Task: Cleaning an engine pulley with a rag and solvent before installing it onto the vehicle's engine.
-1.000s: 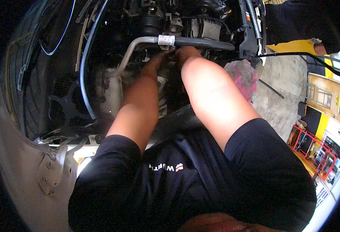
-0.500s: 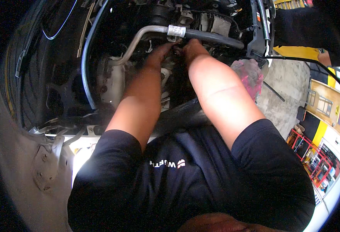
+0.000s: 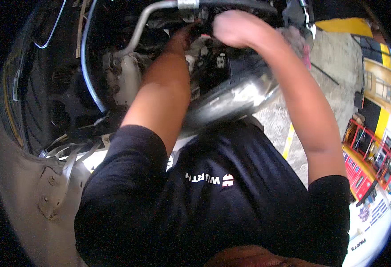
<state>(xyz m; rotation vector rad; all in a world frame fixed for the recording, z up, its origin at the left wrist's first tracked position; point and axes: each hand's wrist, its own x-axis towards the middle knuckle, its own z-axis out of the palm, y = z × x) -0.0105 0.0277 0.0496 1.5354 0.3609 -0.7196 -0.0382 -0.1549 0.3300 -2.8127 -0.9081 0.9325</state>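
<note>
Deep in a vehicle's engine bay, my left hand (image 3: 186, 36) reaches in among dark parts, below a bent metal pipe (image 3: 143, 27). Shadow hides most of its fingers. My right hand (image 3: 233, 29) is raised to the right of it, under a black hose (image 3: 244, 5) that continues from the pipe. Motion blurs this hand; its fingers look curled, but whether they hold anything cannot be made out. A shiny curved front edge (image 3: 231, 98) of the bay runs below both hands.
A grey and pink rag (image 3: 297, 41) lies by the bay's right corner. A dark tube (image 3: 89, 62) curves along the left. Past the vehicle, concrete floor (image 3: 333, 53) shows, with a red rack (image 3: 373, 147) of goods at the right. A body panel (image 3: 30, 187) stands lower left.
My right hand has pulled out from beside the left hand, and its elbow has swung outward to the right. The left hand stays down in the bay. The whole view has shifted, with the pipe higher.
</note>
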